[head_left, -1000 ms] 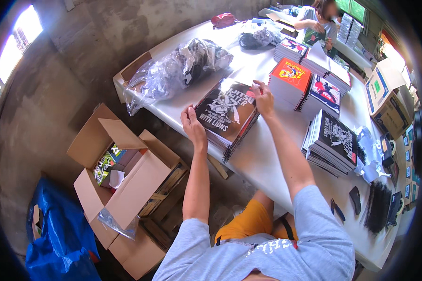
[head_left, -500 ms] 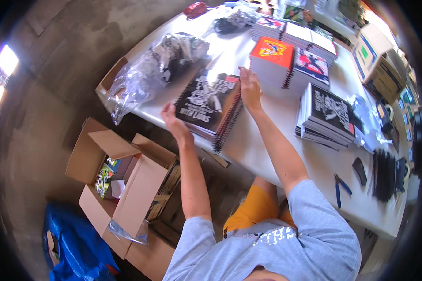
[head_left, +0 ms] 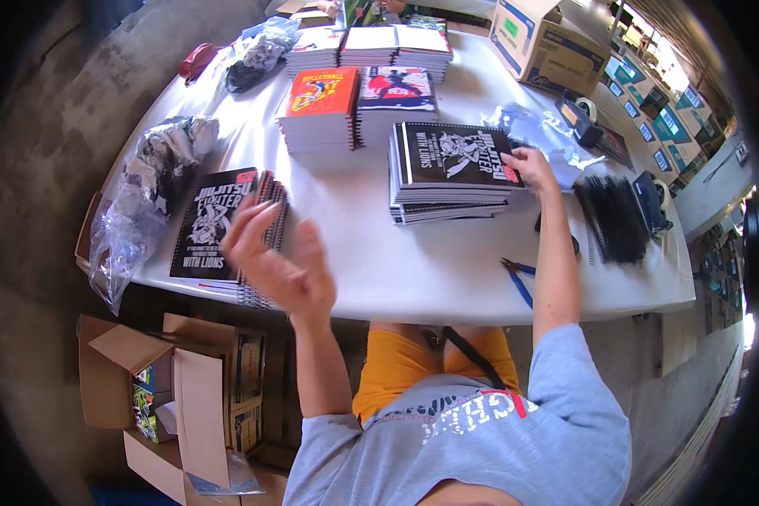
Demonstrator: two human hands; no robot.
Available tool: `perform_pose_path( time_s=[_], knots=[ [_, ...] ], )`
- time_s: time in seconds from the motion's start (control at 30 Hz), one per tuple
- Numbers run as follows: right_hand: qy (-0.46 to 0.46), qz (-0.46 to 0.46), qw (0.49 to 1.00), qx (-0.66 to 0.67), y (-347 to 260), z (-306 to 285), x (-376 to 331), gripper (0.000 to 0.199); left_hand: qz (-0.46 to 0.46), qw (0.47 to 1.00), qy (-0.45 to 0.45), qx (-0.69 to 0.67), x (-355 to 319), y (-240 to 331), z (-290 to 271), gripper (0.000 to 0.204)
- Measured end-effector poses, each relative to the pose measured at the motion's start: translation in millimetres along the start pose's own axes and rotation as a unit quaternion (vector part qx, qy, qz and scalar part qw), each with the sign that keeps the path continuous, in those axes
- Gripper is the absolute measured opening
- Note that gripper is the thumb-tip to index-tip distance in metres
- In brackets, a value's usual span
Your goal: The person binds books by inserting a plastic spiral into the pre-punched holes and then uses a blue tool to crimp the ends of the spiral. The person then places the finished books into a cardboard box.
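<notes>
My right hand (head_left: 531, 169) pinches the right edge of the top black-covered book (head_left: 447, 154) on a stack right of the table's middle. Below that cover the pages and lower books are stepped and uneven. My left hand (head_left: 282, 257) is raised in the air, fingers apart and smeared by motion, with nothing in it. Beside and behind it lies a pile of spiral-bound black notebooks (head_left: 207, 221) near the table's front left edge. The hand hides part of their coiled spines.
Behind stand stacks with an orange cover (head_left: 319, 91) and a red-and-blue cover (head_left: 396, 87). Crumpled plastic wrap (head_left: 156, 181) lies at left. Blue-handled pliers (head_left: 519, 282), black binding coils (head_left: 611, 221) and a tape dispenser (head_left: 580, 118) are at right. An open carton (head_left: 202, 413) stands below.
My view has swung right. My hands have left the sides of the spiral notebook pile; the right has reached the other stack and taken its top edge, the left has lifted.
</notes>
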State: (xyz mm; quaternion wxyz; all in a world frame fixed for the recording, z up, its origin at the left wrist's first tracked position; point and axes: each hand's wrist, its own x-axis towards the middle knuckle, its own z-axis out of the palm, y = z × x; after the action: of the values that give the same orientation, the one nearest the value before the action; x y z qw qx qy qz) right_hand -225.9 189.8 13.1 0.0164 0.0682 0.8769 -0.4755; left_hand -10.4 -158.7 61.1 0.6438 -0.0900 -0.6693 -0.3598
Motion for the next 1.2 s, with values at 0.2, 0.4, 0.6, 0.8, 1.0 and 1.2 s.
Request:
perform_pose_path(
  time_s=[0.2, 0.4, 0.6, 0.8, 1.0, 1.2],
  knots=[
    [0.088, -0.192, 0.972, 0.106, -17.5, -19.2, -55.7, 0.032, -0.233, 0.955, -0.138, -0.12, -32.5, 23.5, 46.7, 0.054],
    [-0.008, -0.23, 0.908, 0.351, 45.1, 23.4, -176.8, 0.018, -0.361, 0.877, -0.263, -0.177, -91.6, 44.6, 59.5, 0.073],
    [-0.014, -0.139, 0.948, 0.285, 108.3, 92.5, -210.3, 0.075, -0.365, 0.886, -0.285, 0.016, -182.7, 45.6, 34.2, 0.071],
    [0.027, -0.226, 0.959, 0.167, 98.0, 87.8, -210.0, 0.056, -0.213, 0.962, -0.171, 0.012, -121.7, 109.1, 67.5, 0.069],
    [-0.006, -0.304, 0.916, 0.26, 90.9, -25.8, -149.4, 0.044, -0.015, 0.926, -0.364, 0.104, -117.3, 111.4, 90.7, 0.019],
    [0.197, 0.006, 0.901, -0.386, 169.7, -131.6, -21.5, 0.033, 0.01, 0.927, -0.375, 0.013, -119.9, 105.5, 94.1, 0.02]
  ],
)
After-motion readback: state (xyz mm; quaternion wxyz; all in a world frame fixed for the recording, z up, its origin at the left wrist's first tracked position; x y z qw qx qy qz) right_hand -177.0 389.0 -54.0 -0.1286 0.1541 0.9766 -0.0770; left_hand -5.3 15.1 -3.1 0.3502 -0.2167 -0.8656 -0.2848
